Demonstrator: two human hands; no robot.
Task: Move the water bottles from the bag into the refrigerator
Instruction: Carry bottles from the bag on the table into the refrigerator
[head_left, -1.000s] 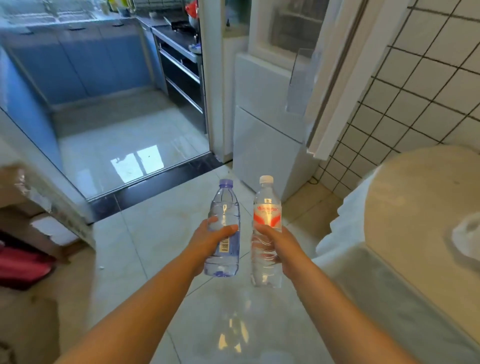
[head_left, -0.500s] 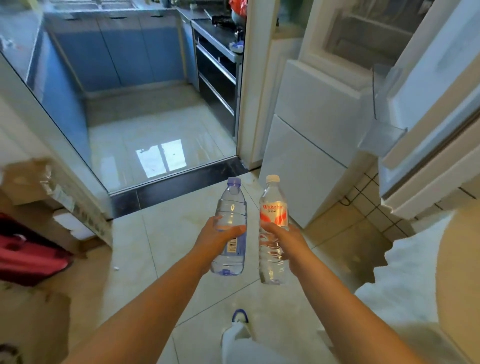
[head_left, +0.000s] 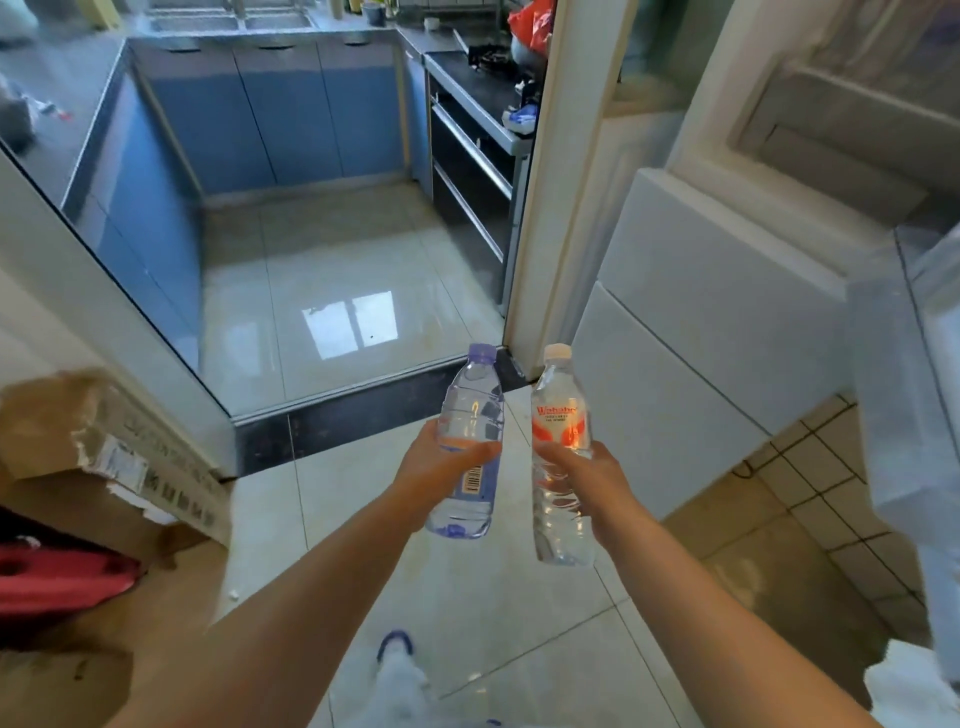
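My left hand grips a clear water bottle with a purple cap and blue label around its middle. My right hand grips a second clear bottle with a white cap and red label. Both bottles are upright, side by side and apart, held out over the tiled floor. The white refrigerator stands ahead to the right. Its upper door is swung open at the right edge, and the upper compartment shows blurred above. The bag is out of view.
A doorway with a dark threshold leads to a kitchen with blue cabinets. A cardboard box and a red item lie on the left. A white door frame post stands beside the refrigerator.
The view has swung left and closer to the refrigerator; the round table and white cloth have left the frame. Both hands still hold their bottles the same way.
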